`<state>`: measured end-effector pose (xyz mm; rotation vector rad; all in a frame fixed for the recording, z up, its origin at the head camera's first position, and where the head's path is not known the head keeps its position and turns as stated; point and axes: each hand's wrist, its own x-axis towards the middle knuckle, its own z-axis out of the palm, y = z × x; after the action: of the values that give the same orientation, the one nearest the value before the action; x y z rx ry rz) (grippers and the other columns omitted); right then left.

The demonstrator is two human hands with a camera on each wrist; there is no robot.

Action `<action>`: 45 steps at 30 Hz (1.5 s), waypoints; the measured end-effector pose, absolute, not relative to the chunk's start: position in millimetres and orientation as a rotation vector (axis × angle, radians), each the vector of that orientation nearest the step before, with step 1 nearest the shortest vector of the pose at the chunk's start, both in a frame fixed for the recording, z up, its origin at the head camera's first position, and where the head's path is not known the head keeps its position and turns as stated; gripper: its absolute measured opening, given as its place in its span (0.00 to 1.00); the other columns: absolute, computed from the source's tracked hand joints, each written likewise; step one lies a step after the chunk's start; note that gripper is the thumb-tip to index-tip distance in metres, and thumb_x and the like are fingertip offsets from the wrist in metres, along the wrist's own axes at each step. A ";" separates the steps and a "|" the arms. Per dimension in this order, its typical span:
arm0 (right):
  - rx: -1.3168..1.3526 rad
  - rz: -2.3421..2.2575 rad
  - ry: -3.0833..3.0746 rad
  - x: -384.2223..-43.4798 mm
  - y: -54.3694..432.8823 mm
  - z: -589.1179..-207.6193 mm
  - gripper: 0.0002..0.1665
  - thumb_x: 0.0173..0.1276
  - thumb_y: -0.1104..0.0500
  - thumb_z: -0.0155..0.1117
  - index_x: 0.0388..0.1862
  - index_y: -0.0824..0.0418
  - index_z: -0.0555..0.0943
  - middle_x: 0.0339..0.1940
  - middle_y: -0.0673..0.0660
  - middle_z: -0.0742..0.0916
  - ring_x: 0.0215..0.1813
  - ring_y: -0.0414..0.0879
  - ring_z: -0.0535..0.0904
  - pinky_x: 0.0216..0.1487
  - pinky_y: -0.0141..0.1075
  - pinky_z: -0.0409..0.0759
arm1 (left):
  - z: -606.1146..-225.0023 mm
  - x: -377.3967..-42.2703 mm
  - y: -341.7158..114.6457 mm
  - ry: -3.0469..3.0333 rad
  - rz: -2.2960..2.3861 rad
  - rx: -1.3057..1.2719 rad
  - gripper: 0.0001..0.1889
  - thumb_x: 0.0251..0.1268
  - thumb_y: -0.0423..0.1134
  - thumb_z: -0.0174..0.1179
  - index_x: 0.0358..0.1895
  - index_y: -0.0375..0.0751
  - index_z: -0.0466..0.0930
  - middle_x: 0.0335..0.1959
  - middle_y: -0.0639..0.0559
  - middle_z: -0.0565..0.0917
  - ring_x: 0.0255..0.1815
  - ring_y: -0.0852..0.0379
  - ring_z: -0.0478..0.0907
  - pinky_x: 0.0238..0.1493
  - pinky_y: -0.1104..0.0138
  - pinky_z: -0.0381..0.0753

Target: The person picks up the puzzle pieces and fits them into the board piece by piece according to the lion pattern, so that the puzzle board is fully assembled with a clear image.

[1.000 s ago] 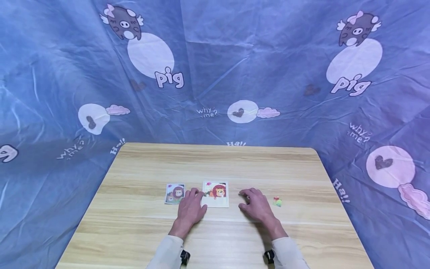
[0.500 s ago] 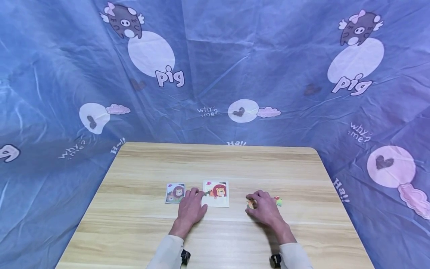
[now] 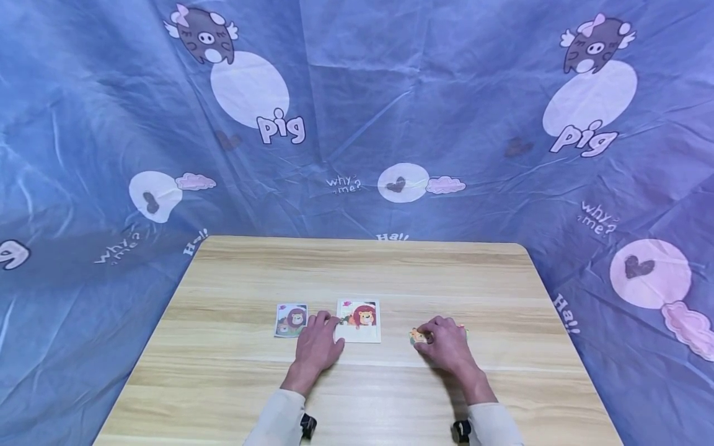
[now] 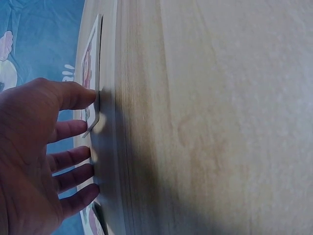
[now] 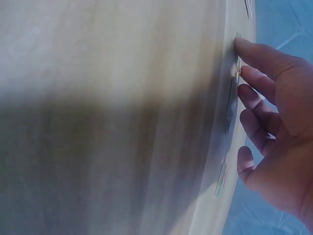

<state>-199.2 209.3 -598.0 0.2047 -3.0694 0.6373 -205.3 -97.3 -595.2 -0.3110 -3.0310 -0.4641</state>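
Cloth [image 3: 61, 93], blue and printed with pigs, hearts and lettering, hangs at the far left and runs behind the wooden table [image 3: 357, 266] to its right side. Leftmost on the tabletop lies a small picture card [image 3: 290, 317] showing a lion, one lower corner tucked behind the fingers of the left hand. Next comes that left hand [image 3: 318, 344], palm down, its fingers loosely bent and spread with nothing gripped; in the left wrist view the thumb lies against the near edge of the white-bordered board and the index finger reaches its corner. A pale sleeve [image 3: 276, 418] and a black wrist strap [image 3: 308, 426] follow behind it.

Just right lies the white-bordered board [image 3: 359, 336], flat, with a red-maned lion picture [image 3: 364, 314] filling its upper part above a plain white strip. Well apart to the right, a colourful puzzle piece [image 3: 416, 336] lies between the thumb and forefinger of the right hand [image 3: 448, 345]. That hand is curved, fingertips apart; whether it pinches the piece or only touches it, I cannot tell. Another piece [image 5: 220, 182] lies farther right, mostly hidden behind the knuckles in the head view.
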 end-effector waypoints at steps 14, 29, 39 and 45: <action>0.191 0.694 -3.153 -206.4 209.1 -595.8 0.25 0.48 0.48 0.76 0.47 0.48 0.84 0.43 0.48 0.83 0.48 0.48 0.74 0.47 0.49 0.68 | -596.8 -205.7 -97.4 -3.030 -0.446 -0.313 0.21 0.55 0.49 0.61 0.52 0.46 0.81 0.53 0.46 0.76 0.48 0.47 0.72 0.38 0.58 0.77; 0.249 0.854 -3.167 -215.0 203.4 -594.9 0.19 0.46 0.55 0.75 0.36 0.45 0.77 0.27 0.41 0.79 0.41 0.43 0.72 0.52 0.56 0.61 | -596.4 -206.5 -98.1 -3.026 -0.473 -0.317 0.21 0.54 0.48 0.62 0.52 0.46 0.81 0.52 0.47 0.76 0.48 0.47 0.72 0.37 0.58 0.76; 0.195 1.079 -3.002 -211.2 184.3 -597.8 0.11 0.57 0.60 0.70 0.36 0.46 0.80 0.24 0.39 0.81 0.31 0.36 0.75 0.44 0.39 0.68 | -596.3 -206.7 -99.1 -3.038 -0.479 -0.308 0.20 0.56 0.48 0.61 0.52 0.47 0.81 0.53 0.46 0.76 0.48 0.47 0.72 0.39 0.57 0.77; 0.122 1.243 -2.937 -212.1 162.1 -595.6 0.10 0.56 0.63 0.69 0.34 0.48 0.82 0.24 0.42 0.82 0.29 0.35 0.75 0.36 0.32 0.75 | -595.8 -208.3 -98.9 -3.048 -0.470 -0.297 0.21 0.56 0.48 0.61 0.53 0.47 0.80 0.53 0.47 0.76 0.48 0.48 0.72 0.38 0.57 0.76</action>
<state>-212.1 162.1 -595.6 0.1222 -2.9371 1.2429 -208.3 -98.9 -595.8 -0.2965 -3.0482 -0.4696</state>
